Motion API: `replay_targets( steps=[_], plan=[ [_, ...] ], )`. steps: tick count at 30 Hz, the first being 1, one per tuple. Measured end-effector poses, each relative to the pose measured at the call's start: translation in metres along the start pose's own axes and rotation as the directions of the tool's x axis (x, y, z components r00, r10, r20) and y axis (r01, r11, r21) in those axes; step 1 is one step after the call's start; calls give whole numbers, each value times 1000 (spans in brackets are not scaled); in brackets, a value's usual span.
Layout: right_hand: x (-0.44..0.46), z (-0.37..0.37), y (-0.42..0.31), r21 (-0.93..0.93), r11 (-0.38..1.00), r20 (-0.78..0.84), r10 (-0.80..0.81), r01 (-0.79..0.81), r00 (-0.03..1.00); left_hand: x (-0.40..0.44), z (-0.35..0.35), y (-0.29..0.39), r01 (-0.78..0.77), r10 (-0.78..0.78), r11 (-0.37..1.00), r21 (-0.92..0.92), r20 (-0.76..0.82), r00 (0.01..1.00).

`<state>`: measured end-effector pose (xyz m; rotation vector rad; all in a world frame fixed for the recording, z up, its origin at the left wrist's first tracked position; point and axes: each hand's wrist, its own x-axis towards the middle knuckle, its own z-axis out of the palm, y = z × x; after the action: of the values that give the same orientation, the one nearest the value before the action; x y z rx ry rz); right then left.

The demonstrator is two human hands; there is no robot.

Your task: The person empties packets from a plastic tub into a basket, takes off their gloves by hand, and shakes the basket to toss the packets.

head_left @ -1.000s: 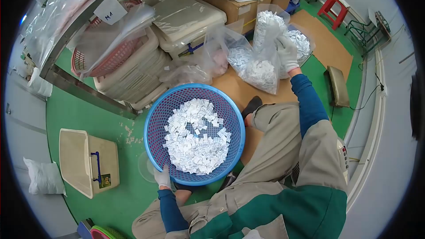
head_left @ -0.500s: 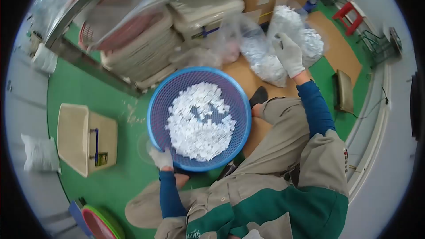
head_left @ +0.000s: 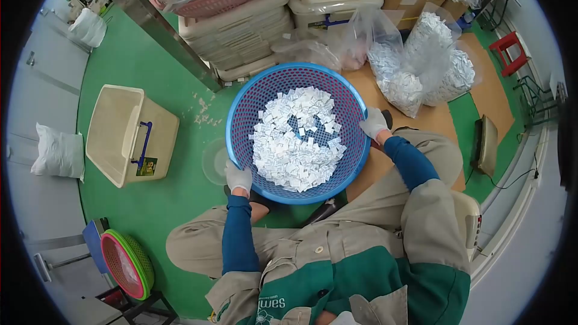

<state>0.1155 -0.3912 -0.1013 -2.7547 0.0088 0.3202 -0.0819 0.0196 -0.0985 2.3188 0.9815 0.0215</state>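
Note:
A round blue plastic basket [head_left: 242, 103] with mesh walls sits between my legs. Inside lies a heap of small white square packets [head_left: 298, 165], with a gap in the middle where the basket's floor shows. My left hand [head_left: 239, 179], in a white glove, is closed on the rim at the lower left. On the opposite side, my right hand [head_left: 374, 124], also gloved, grips the rim at the right. The fingers of both hands are partly hidden by the rim.
At left stands a beige bin [head_left: 129, 138] with a blue handle. Clear bags of white packets [head_left: 404, 87] rest on cardboard at the upper right. Stacked beige tubs [head_left: 235, 36] stand behind a metal table leg [head_left: 168, 39]. A low stool [head_left: 483, 146] is at right.
My right hand has come down from beside the clear bags to the basket's right rim. My left hand stays on the rim. The camera view has shifted.

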Motion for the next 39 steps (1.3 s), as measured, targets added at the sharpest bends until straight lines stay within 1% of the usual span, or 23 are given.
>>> replay_targets(
  steps=[3, 4, 6, 8, 9, 11, 13, 14, 16, 19, 21, 23, 24, 26, 27, 29, 31, 33, 35, 36, 37, 38, 39],
  plan=[
    [-12, -34, -22, 62, 996, 6, 65, -65, 998, 3, -14, 10, -80, 64, 984, -160, -103, 993],
    [-11, -46, -26, 139, 984, 67, 101, -109, 993, 20, -2, -7, -47, 8, 917, -396, -99, 995],
    [-4, -55, -26, 241, 957, 163, 126, -163, 979, 27, -11, -15, -84, 47, 941, -328, -119, 992],
    [-23, -95, -42, 727, 658, 308, -54, -199, 950, 34, -24, -22, -28, -1, 909, -417, -68, 998],
    [-42, -140, -62, 711, 663, 396, -105, -232, 912, 30, -36, -14, -17, 5, 833, -553, -24, 1000],
    [-60, -171, -58, 949, 224, 292, -366, -221, 884, 11, -80, 15, 28, 35, 637, -770, 64, 997],
    [-53, -166, -45, 973, 62, 227, -408, -222, 884, 1, -89, 30, -30, 58, 688, -725, 15, 998],
    [-49, -159, -49, 959, 281, 154, -379, -45, 912, 5, -77, 24, -26, 38, 726, -687, 3, 999],
    [-39, -135, -69, 866, 495, 165, -153, -69, 974, 26, -38, 3, -54, 9, 733, -678, -70, 997],
    [-34, -126, -53, 938, 262, 292, -253, -225, 922, 20, -47, -4, 124, -66, 644, -755, 106, 992],
    [-48, -155, -51, 969, 211, 208, -396, -132, 894, 2, -82, 25, 193, -71, 571, -798, 186, 980],
    [-76, -177, -68, 982, 164, 144, -358, -90, 923, 5, -82, 31, 54, 7, 671, -740, 79, 997],
    [-64, -159, -63, 966, 258, 111, -336, -22, 935, 15, -74, 20, -62, 83, 754, -653, 1, 997],
    [-41, -123, -52, 889, 447, 46, -291, 94, 956, 21, -58, 12, 1, 68, 698, -716, 67, 995],
    [-24, -98, -40, 926, 348, 212, -154, -147, 965, -3, -77, 49, 49, -38, 774, -631, 30, 999],
    [-49, -135, -45, 953, 46, 297, -358, -301, 885, 19, -81, 6, 102, 52, 629, -770, 172, 984],
    [-67, -156, -43, 962, -77, 204, -442, -263, 874, -17, -108, 55, 33, 96, 611, -791, 115, 989],
    [-43, -139, -36, 986, 93, 166, -474, -138, 865, -8, -85, 41, 32, 44, 710, -703, 89, 995],
    [-22, -99, -35, 915, 395, 194, -243, -86, 951, 3, -77, 33, 49, 17, 696, -716, 84, 996],
    [-28, -99, -37, 952, 236, 250, -238, -194, 938, 5, -75, 27, 68, 16, 643, -763, 102, 995],
    [-54, -128, -51, 945, 327, 90, -342, 29, 935, 9, -75, 22, 94, 9, 591, -801, 123, 992],
    [-53, -132, -42, 964, 263, 149, -398, -42, 905, 13, -85, 15, 56, 24, 711, -701, 103, 994],
    [-50, -136, -29, 968, 211, 219, -464, -132, 858, 0, -98, 29, 56, 70, 623, -780, 128, 989]
  ],
)
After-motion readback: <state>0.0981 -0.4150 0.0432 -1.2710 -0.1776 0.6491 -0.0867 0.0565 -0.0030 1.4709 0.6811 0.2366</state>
